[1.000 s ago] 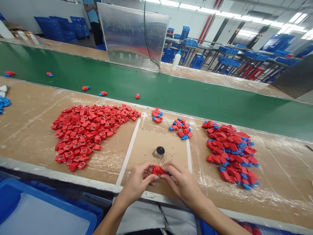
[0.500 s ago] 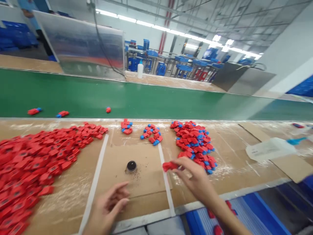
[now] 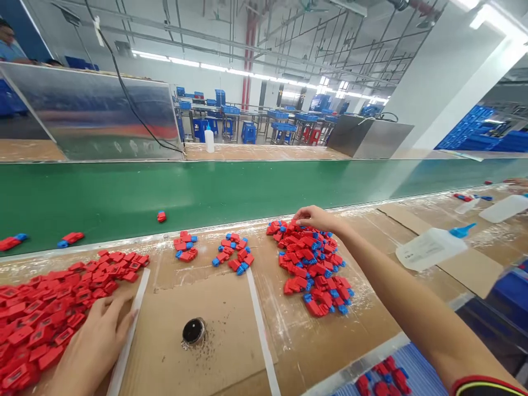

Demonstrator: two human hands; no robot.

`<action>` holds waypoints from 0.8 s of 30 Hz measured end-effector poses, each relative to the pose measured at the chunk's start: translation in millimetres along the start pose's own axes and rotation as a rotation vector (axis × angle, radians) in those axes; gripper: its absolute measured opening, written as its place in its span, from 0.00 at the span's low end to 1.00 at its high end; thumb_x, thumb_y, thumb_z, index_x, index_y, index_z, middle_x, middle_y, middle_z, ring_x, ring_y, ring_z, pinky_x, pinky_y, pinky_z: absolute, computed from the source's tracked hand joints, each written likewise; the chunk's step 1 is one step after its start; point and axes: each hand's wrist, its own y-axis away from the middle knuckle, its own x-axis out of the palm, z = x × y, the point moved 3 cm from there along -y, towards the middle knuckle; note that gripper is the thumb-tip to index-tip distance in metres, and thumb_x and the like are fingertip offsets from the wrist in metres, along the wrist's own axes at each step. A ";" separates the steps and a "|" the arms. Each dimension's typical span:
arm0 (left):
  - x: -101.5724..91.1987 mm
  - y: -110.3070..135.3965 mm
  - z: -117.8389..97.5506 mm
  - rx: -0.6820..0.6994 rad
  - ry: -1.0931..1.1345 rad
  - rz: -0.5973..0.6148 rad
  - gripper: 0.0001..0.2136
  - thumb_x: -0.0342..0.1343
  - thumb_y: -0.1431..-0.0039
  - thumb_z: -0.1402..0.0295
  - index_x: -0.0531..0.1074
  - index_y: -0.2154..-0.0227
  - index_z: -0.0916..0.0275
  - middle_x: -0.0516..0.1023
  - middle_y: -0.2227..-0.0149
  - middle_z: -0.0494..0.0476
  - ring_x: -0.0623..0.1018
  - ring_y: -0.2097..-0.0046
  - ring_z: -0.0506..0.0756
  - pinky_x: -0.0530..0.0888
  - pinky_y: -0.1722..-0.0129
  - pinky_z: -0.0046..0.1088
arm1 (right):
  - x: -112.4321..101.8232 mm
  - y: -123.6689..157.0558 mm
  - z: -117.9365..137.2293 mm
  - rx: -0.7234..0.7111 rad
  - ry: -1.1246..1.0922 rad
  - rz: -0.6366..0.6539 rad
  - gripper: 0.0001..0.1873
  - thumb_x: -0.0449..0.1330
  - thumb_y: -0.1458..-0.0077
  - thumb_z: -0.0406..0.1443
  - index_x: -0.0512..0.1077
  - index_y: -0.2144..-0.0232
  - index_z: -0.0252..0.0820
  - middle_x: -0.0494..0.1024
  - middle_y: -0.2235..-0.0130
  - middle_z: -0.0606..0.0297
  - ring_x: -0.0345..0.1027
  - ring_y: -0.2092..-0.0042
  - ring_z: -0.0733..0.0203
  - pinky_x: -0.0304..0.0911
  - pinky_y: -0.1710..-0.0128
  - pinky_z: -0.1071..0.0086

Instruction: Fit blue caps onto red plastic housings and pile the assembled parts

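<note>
So, R hand point(image 3: 317, 219) is out over the far end of the big red-and-blue pile point(image 3: 311, 267), w/ the arm coming in from lower right across the desk point(image 3: 330, 341). Its fingers point(image 3: 302, 218) are slightly curled, tips down on top of the pile; can't tell if they've got a part or are only touching. Pile lies right under and just left of the hand, long axis running from the far end by the green belt point(image 3: 165, 192) toward the person, slanting right. R hand is much nearer to it than L, and nothing stands btw fingers and parts.

L hand point(image 3: 94, 346) is well off to the left, open, fingers spread, low on the desk beside the all-red heap point(image 3: 53, 313). Fingertips are at or just by the white strip point(image 3: 131, 324); no part visible in it.

Btw the two hands: two small red-blue heaps point(image 3: 185, 246) point(image 3: 233, 254), a black jar point(image 3: 193, 331) w/ dark specks around it, and a 2nd white strip point(image 3: 260, 335). Right of R arm, a squeeze bottle point(image 3: 431, 247) w/ blue nozzle lies on its side. Blue tray point(image 3: 412, 368) w/ more red-blue parts sits below the near desk edge. Far right, another person's hand point(image 3: 516, 182) shows at the frame edge. One red part point(image 3: 161, 216) sits on the belt.
</note>
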 end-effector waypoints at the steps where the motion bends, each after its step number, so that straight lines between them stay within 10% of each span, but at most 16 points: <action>1: 2.2 1.1 2.4 0.011 -0.033 0.003 0.21 0.39 0.38 0.56 0.70 0.51 0.62 0.69 0.51 0.67 0.76 0.57 0.67 0.74 0.60 0.45 | 4.0 -7.3 3.0 -0.006 0.017 0.058 0.08 0.65 0.55 0.37 0.79 0.70 0.41 0.82 0.69 0.64 0.75 0.66 0.59 0.67 0.65 0.71; 6: -5.2 7.6 12.8 0.061 -0.024 -0.032 0.23 0.43 0.38 0.57 0.64 0.46 0.63 0.69 0.52 0.64 0.76 0.68 0.56 0.74 0.62 0.36 | 11.6 -19.7 11.0 -0.036 0.139 0.222 0.04 0.67 0.61 0.36 0.79 0.77 0.42 0.81 0.74 0.65 0.75 0.69 0.58 0.65 0.69 0.71; 14: -31.2 -9.7 -23.7 0.146 -0.091 -0.078 0.13 0.44 0.35 0.67 0.68 0.54 0.65 0.71 0.53 0.65 0.78 0.59 0.61 0.71 0.59 0.35 | 24.0 -2.1 30.4 -0.108 0.263 0.114 0.10 0.60 0.50 0.40 0.78 0.68 0.43 0.82 0.67 0.56 0.74 0.68 0.52 0.63 0.70 0.66; 19: -26.2 -15.2 -37.8 0.125 -0.103 -0.095 0.12 0.40 0.34 0.71 0.69 0.61 0.67 0.72 0.59 0.67 0.78 0.63 0.63 0.69 0.67 0.34 | 55.7 6.0 88.3 -0.285 0.350 0.126 0.11 0.56 0.44 0.41 0.77 0.66 0.44 0.81 0.66 0.58 0.74 0.65 0.53 0.62 0.67 0.66; 24: -21.2 -3.1 -19.3 0.155 -0.035 -0.019 0.10 0.45 0.39 0.76 0.71 0.65 0.62 0.76 0.65 0.60 0.78 0.63 0.61 0.70 0.66 0.32 | 113.9 -51.5 168.6 -0.457 0.346 0.157 0.10 0.57 0.42 0.36 0.77 0.62 0.42 0.81 0.62 0.60 0.74 0.62 0.55 0.62 0.63 0.68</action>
